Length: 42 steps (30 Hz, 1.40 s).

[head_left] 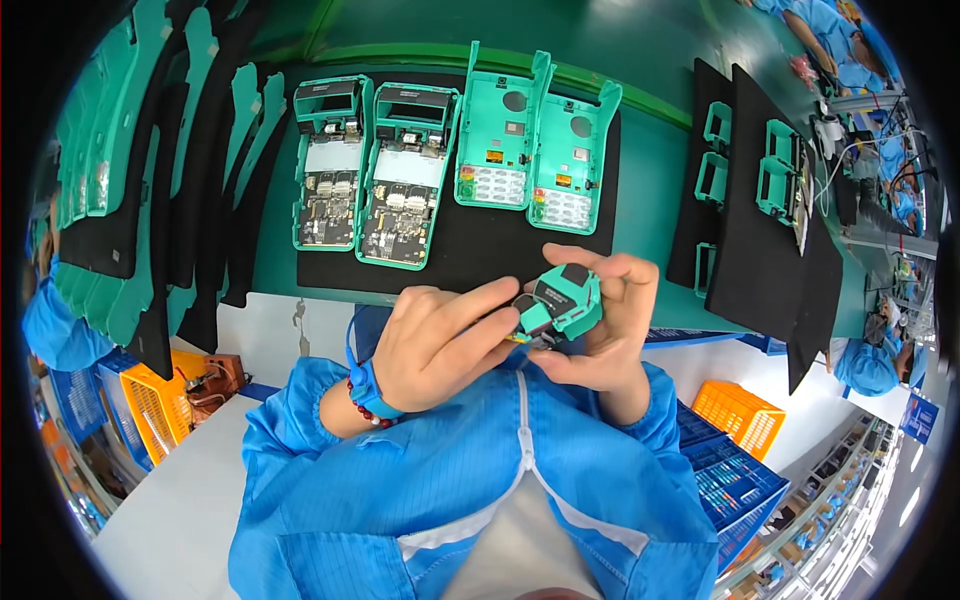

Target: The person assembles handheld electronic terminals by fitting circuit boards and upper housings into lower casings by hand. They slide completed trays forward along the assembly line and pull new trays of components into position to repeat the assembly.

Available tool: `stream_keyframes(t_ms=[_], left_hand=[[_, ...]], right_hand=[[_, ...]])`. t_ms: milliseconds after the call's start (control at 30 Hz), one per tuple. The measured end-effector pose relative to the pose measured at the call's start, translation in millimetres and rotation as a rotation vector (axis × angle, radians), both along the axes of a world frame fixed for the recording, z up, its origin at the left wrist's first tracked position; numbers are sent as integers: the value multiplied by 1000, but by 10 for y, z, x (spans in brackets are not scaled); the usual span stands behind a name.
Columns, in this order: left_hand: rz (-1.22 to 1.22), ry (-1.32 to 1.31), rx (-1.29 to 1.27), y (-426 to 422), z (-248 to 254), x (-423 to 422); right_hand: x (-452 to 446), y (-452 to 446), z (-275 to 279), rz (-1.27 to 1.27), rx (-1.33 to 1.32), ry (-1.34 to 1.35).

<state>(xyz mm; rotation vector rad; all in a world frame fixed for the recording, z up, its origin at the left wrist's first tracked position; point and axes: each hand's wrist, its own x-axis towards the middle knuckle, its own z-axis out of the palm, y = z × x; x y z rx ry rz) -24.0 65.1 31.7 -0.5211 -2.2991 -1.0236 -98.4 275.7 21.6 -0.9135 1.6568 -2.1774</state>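
Upper left of the frame, green casings [110, 130] stand layered with black sheets, too overlapped to count. Moving right, two board-filled housings [392, 205] sit side by side on a black mat [470, 245], its lower edge just short of the counter's near edge.

Centre frame now: the left hand [440, 345], blue band at the wrist, has fingertips against the left side of one green unit [567, 300]; its thumb is hidden, so I can't tell whether it pinches. The right hand [610, 320] grips that unit between thumb and fingers, below the mat's lower edge. Above them, two green shells [497, 130] lie on the mat, close together.

A band of green counter [652, 200] gives room between mat and black pads. Upper right, three small frames [711, 180] line the nearer pad.
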Motion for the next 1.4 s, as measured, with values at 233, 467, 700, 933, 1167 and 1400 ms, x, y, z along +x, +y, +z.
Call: stream_keyframes(t_ms=[233,467,700,933,1167,1400], left_hand=[[-181,-421,317,-167,160,-17],[-229,-417,158,-238,-31,-470],[81,-133,-309,-123,-343,-202],[99,6,-214,-139,-498,71],[101,49,-173,-127,-587,40],[23,-160,-266,-144,-515,-16]], right_hand=[[-100,35,180,-87,160,324],[-417,242,733,-218,487,601],[-786,55,1030,-595,558,553],[-966,-420,822,-273,788,850],[-1156,-597,862,-99,900,985],[-1240,-758,388,-159,904,894]])
